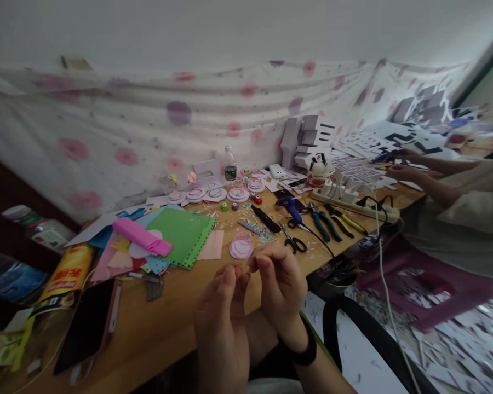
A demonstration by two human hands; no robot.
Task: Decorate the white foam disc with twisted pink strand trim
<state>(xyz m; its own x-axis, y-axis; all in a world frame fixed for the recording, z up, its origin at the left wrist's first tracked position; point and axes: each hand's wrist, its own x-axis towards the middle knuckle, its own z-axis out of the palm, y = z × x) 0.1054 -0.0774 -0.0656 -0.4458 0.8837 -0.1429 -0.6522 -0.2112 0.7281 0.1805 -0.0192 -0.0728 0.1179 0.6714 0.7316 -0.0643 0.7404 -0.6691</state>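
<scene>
Both of my hands are held close together above the table's front edge. My left hand (224, 317) has thumb and fingers pinched, and my right hand (281, 293), with a black band on its wrist, pinches just beside it. Whatever sits between the fingertips is too small and blurred to name. Just beyond the fingers lies a round pink-and-white paper piece (241, 246). Scissors with black handles (296, 242) rest to the right of it, near a blue glue gun (290, 208) and a black utility knife (265, 219).
Green paper sheets (181, 232) and a pink crepe roll (142, 236) lie left, near a phone (88, 323). Pliers (326, 224) and a power strip (355, 203) lie right. Decorated paper discs (238, 193) and a bottle (230, 164) stand behind. Another person's hands (406, 172) work at far right.
</scene>
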